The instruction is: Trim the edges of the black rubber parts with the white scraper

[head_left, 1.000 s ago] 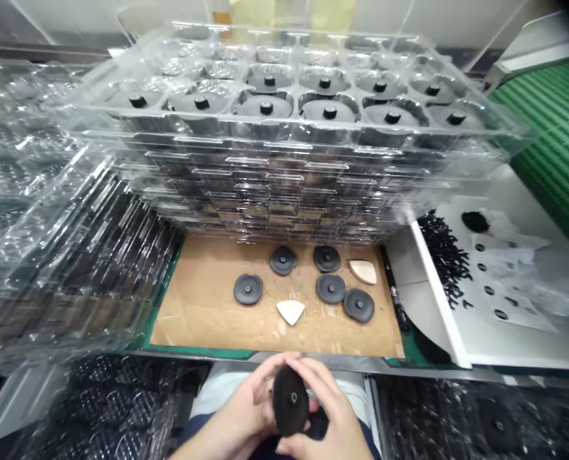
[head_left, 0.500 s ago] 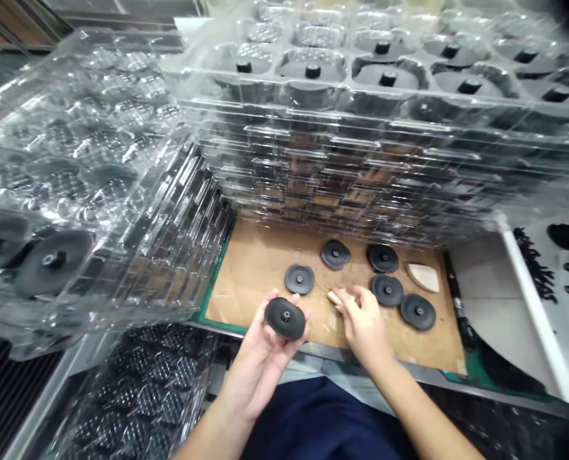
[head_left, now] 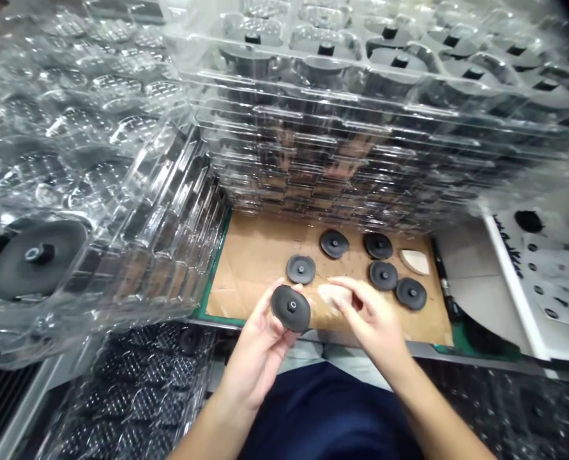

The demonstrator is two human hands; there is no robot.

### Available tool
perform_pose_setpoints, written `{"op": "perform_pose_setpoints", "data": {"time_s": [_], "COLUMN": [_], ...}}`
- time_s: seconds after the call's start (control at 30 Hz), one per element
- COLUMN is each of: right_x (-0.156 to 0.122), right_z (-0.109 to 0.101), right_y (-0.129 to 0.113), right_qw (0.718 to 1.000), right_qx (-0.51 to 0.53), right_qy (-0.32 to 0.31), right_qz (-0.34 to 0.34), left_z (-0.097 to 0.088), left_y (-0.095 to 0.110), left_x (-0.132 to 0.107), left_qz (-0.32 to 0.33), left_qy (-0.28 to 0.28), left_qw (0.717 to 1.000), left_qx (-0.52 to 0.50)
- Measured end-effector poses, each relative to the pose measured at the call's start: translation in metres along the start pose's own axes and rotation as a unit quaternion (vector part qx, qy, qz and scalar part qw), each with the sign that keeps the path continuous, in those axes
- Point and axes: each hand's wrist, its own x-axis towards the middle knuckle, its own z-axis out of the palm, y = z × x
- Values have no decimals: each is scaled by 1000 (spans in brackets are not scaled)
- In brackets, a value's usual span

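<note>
My left hand (head_left: 260, 348) holds a black rounded disc part (head_left: 291, 308) by its edges, its small raised centre post facing up. Just right of it, my right hand (head_left: 373, 316) pinches a pale, off-white pad (head_left: 334, 294) between thumb and fingers; the pad is partly covered by them. Beyond my hands, several similar discs lie on a cardboard sheet (head_left: 250, 255), among them a greyish disc (head_left: 301, 269) and a darker disc (head_left: 334, 243). A wedge-shaped cream pad (head_left: 415, 261) rests near the right end of the cardboard.
Tall stacks of clear plastic trays (head_left: 313, 121) stand behind the cardboard, with another tray stack (head_left: 135, 185) on the left. More discs sit in their pockets. A tray (head_left: 140, 390) lies lower left. At right is a white-edged panel (head_left: 518, 281) with dark parts beyond it.
My right hand has turned the pale pad so that more of its face shows. The disc in my left hand is tilted a little differently. The whole view has shifted slightly.
</note>
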Motion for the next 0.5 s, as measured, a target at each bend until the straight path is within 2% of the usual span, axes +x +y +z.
{"op": "perform_pose_setpoints", "data": {"time_s": [0.03, 0.13, 0.2, 0.27, 0.3, 0.43, 0.5], "right_x": [4, 9, 8, 8, 9, 7, 2], "right_z": [-6, -18, -21, -22, -22, -23, -28], "right_y": [-15, -56, -69, -72, -71, -64, -63], "right_qw": [1000, 988, 981, 976, 976, 982, 976], "right_qx": [13, 75, 91, 85, 80, 102, 144], "right_qy": [5, -10, -76, -144, -149, -38, -74], "right_qz": [-14, -132, -154, -140, -139, -153, -143], "left_z": [1, 7, 10, 12, 14, 20, 22], "left_y": [-1, -4, -5, -5, -6, -4, -1], "left_x": [0, -3, -4, -6, -6, -8, -9], "left_qz": [2, -5, -10, -11, -11, -20, -20], "left_qy": [-3, -17, -15, -3, 0, -15, -11], "left_qw": [1000, 999, 999, 999, 999, 997, 996], "left_qx": [10, 37, 47, 44, 43, 71, 91]}}
